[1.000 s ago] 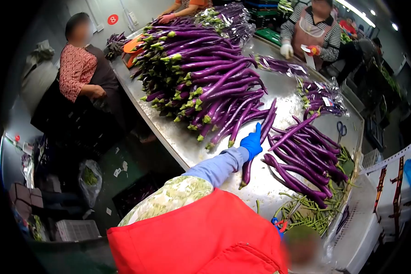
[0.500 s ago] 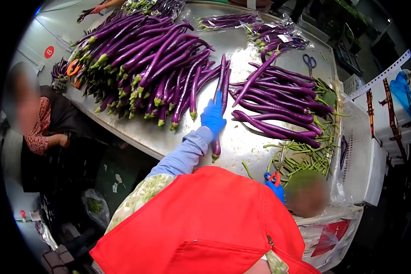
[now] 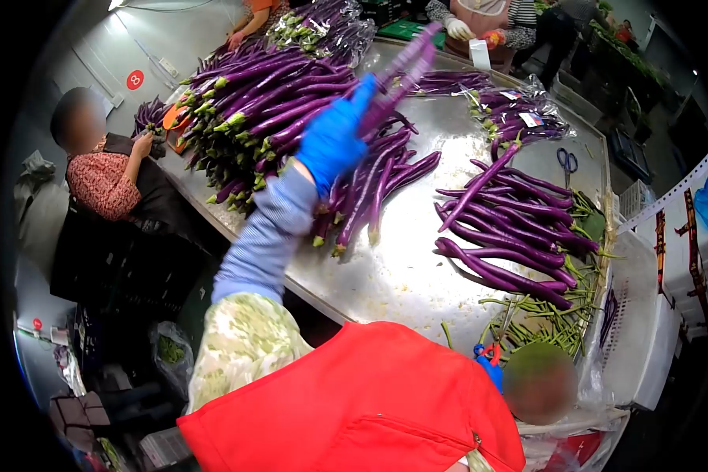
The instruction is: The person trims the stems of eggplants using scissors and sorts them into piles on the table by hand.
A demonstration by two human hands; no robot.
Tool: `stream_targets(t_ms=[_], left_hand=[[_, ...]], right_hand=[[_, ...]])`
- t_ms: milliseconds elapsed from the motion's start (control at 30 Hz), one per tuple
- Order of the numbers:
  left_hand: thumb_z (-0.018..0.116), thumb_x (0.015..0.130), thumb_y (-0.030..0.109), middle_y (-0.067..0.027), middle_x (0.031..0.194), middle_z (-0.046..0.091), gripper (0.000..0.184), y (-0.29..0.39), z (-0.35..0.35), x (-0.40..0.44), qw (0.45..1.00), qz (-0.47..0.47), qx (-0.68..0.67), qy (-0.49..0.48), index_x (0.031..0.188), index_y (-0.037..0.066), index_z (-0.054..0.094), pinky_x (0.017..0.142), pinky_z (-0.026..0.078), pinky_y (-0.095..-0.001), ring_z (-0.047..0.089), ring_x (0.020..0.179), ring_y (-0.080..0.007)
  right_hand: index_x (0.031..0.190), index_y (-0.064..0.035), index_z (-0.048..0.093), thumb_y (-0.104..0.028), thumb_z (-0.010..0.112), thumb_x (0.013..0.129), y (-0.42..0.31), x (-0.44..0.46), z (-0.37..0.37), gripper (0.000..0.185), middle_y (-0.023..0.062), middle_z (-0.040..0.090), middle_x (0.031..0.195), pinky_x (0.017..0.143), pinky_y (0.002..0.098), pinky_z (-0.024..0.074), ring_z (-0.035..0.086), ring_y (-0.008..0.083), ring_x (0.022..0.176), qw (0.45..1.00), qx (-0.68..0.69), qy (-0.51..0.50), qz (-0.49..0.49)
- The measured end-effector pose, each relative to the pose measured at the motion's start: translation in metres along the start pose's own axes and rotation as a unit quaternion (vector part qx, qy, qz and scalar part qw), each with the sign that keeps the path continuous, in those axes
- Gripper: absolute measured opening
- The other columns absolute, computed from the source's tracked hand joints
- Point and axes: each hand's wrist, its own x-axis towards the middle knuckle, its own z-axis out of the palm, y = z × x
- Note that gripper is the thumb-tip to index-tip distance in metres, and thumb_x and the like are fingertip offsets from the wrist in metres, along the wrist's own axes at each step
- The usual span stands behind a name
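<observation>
My left hand (image 3: 330, 141), in a blue glove, is raised over the large eggplant pile (image 3: 283, 94). It grips long purple eggplants (image 3: 405, 71), blurred by motion, which point up and to the right. Only part of my blue-gloved right hand (image 3: 492, 373) shows, low at the table's near edge. It is closed around the red handles of scissors (image 3: 492, 351), whose blades lie over cut green stems (image 3: 547, 326). Beyond them is a smaller, loose group of eggplants (image 3: 511, 224).
Dark-handled scissors (image 3: 566, 160) and bagged eggplants (image 3: 527, 118) lie on the metal table (image 3: 413, 275). A person in a dark apron (image 3: 106, 177) is at the left; another in white and red gloves (image 3: 476, 23) is across the table. A white crate (image 3: 637, 315) stands right.
My left hand has lifted eggplants off the bare metal between the groups and moved them up over the large pile. The view has shifted. My right hand still holds the scissors.
</observation>
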Motion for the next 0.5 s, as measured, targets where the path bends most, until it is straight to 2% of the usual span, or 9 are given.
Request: stream_targets(t_ms=[67,133,200,233,300,400,500], left_hand=[[0.071,0.069,0.008,-0.0193,0.108,0.055,0.094,-0.037,-0.02,0.031,0.987,-0.038,0.157,-0.021,0.147,0.017,0.019,0.081,0.048,-0.0385,0.057,0.093,-0.0342],[0.072,0.073,0.025,-0.0188,0.129,0.047,0.089,-0.088,-0.012,0.049,0.967,-0.053,0.242,-0.053,0.146,0.02,0.021,0.092,0.044,-0.0423,0.051,0.113,-0.0354],[0.066,0.078,0.039,-0.0154,0.146,0.03,0.081,-0.13,0.011,0.047,0.927,-0.083,0.327,-0.167,0.145,0.021,0.023,0.102,0.035,-0.0484,0.032,0.132,-0.0373],[0.064,0.079,0.046,-0.0109,0.151,0.021,0.081,-0.131,0.015,0.046,0.916,-0.096,0.341,-0.189,0.145,0.022,0.024,0.106,0.028,-0.0518,0.019,0.138,-0.0371],[0.064,0.078,0.048,-0.0114,0.151,0.022,0.081,-0.127,0.021,0.045,0.927,-0.108,0.314,-0.173,0.145,0.022,0.025,0.105,0.029,-0.0518,0.021,0.137,-0.0373],[0.064,0.077,0.052,-0.0125,0.149,0.026,0.08,-0.114,0.024,0.041,0.935,-0.105,0.291,-0.174,0.143,0.022,0.03,0.105,0.03,-0.0518,0.026,0.135,-0.0366],[0.065,0.075,0.053,-0.0143,0.145,0.032,0.079,-0.109,0.026,0.039,0.94,-0.089,0.281,-0.172,0.141,0.022,0.033,0.104,0.031,-0.0514,0.029,0.133,-0.0357]], right_hand=[[0.125,-0.0042,0.049,-0.019,0.059,0.088,-0.001,-0.004,0.003,0.041,0.0082,0.063,0.08,0.063,0.0289,0.0456,0.058,0.0141,0.066,1.0,0.004,-0.001,-0.017],[0.126,-0.0041,0.048,-0.02,0.058,0.088,0.002,-0.005,0.002,0.042,0.0092,0.063,0.08,0.063,0.0293,0.0458,0.058,0.0149,0.066,1.0,0.012,-0.006,-0.028],[0.122,-0.0036,0.049,-0.02,0.058,0.088,0.004,-0.004,0.003,0.039,0.0081,0.062,0.078,0.062,0.0287,0.0448,0.057,0.0141,0.065,0.999,0.032,-0.005,-0.033],[0.118,-0.0034,0.052,-0.021,0.058,0.088,0.002,-0.007,0.007,0.035,0.0066,0.061,0.076,0.061,0.028,0.0438,0.055,0.0129,0.064,0.998,0.043,-0.003,-0.036],[0.1,-0.0032,0.062,-0.021,0.061,0.088,-0.004,-0.017,0.014,0.021,-0.0001,0.055,0.069,0.056,0.0251,0.0399,0.049,0.0079,0.059,0.996,0.072,0.015,-0.043],[0.13,-0.0018,0.043,-0.019,0.053,0.089,0.001,-0.015,0.008,0.045,0.0118,0.064,0.08,0.065,0.0298,0.046,0.059,0.0164,0.069,0.997,0.051,-0.016,-0.052],[0.129,-0.0012,0.043,-0.018,0.052,0.089,-0.004,-0.019,0.01,0.045,0.0122,0.064,0.081,0.066,0.0299,0.0461,0.059,0.0165,0.07,0.996,0.072,-0.031,-0.048]])
